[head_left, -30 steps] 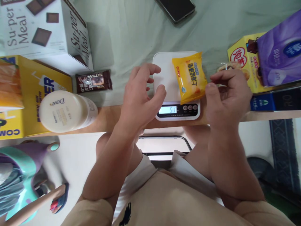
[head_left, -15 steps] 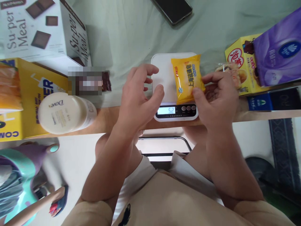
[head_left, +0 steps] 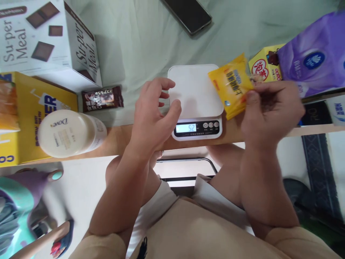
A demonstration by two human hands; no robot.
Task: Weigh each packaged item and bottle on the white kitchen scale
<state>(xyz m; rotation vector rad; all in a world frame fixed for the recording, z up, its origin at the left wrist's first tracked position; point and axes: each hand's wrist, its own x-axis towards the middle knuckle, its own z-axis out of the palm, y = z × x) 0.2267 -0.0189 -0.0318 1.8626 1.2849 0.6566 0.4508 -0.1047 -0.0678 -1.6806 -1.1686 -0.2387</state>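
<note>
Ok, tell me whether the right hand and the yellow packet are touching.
Touching: the head view shows the right hand pinching the yellow packet by its right edge.

A black phone [head_left: 188,16] lies on the green cloth [head_left: 129,39]. On the left, a white box [head_left: 58,46] with chocolate squares on it is next to a big yellow box [head_left: 31,93]. A round Dove tub [head_left: 66,133] hides part of that yellow box. A brown snack packet [head_left: 102,98] lies near the tub. On the right, a purple pack [head_left: 315,57] hides part of a small yellow box [head_left: 265,64].
</note>
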